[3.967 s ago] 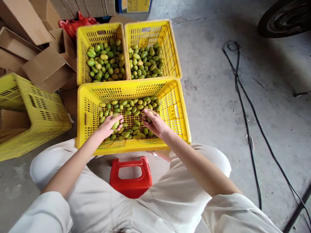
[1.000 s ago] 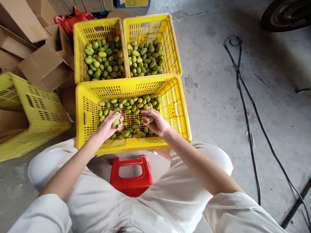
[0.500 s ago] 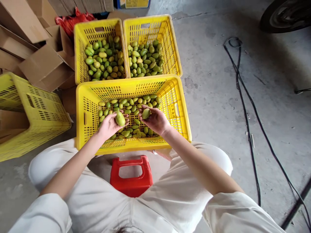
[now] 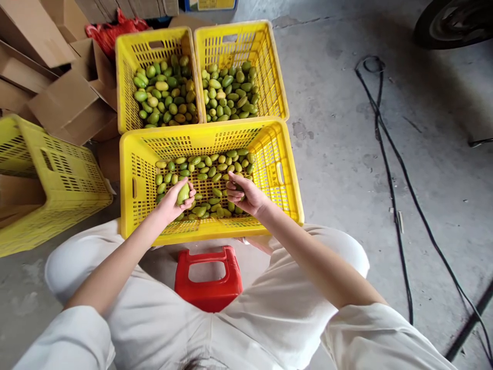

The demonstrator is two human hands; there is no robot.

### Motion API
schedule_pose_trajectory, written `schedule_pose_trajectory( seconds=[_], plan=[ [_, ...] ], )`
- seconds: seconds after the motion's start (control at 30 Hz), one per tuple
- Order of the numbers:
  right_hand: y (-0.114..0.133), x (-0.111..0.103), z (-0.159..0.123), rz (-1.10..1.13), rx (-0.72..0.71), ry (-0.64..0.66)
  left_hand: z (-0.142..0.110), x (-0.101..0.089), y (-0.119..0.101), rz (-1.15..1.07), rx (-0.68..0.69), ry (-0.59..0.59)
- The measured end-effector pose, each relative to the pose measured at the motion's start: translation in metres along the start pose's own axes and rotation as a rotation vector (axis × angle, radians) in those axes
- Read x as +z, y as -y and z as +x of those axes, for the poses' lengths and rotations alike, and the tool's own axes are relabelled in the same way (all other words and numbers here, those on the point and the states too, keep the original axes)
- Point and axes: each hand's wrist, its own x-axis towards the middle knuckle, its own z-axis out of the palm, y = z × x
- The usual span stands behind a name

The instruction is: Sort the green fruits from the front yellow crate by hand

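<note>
My left hand point(image 4: 172, 203) is closed around a green mango point(image 4: 183, 194), whose smooth side shows between thumb and fingers. Opposite it, my right hand point(image 4: 251, 196) has its fingers curled round a second mango, which they mostly hide. Both hands hover over the front yellow crate point(image 4: 208, 237), a short gap between them. Inside that crate, small oval green and yellowish mangoes point(image 4: 211, 172) lie in loose bands at the back, left and front, with the slatted bottom showing in the middle.
Behind stand two yellow crates of mangoes, a left one point(image 4: 120, 82) and a right one point(image 4: 283, 97). Another yellow crate point(image 4: 73, 169) lies at left near cardboard boxes point(image 4: 63, 105). A red stool point(image 4: 208, 295) sits between my legs. A black cable point(image 4: 400, 169) crosses the floor at right.
Both hands have gone from open palms with a mango resting on each to fingers closed round the mangoes. The left hand has shifted slightly left, the right slightly right.
</note>
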Motion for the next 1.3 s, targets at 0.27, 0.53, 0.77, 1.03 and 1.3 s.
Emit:
schedule_pose_trajectory(
  seconds=[0.27,0.53,0.77,1.03,1.3],
  plan=[
    [0.005,0.004,0.003,0.116,-0.011,-0.156,0.000,0.003,-0.005,-0.072,0.000,-0.085],
    [0.004,0.000,0.001,-0.048,-0.085,-0.034,-0.005,0.000,-0.001,-0.015,0.096,0.039],
    [-0.004,-0.006,0.002,-0.173,-0.085,-0.033,-0.001,-0.003,-0.001,0.091,0.027,0.063],
    [0.006,0.004,0.002,0.032,-0.100,-0.060,-0.002,0.003,-0.003,-0.056,-0.021,-0.063],
    [0.005,0.006,0.000,0.053,-0.169,-0.120,-0.004,0.002,-0.004,-0.038,0.096,-0.007]
  ],
)
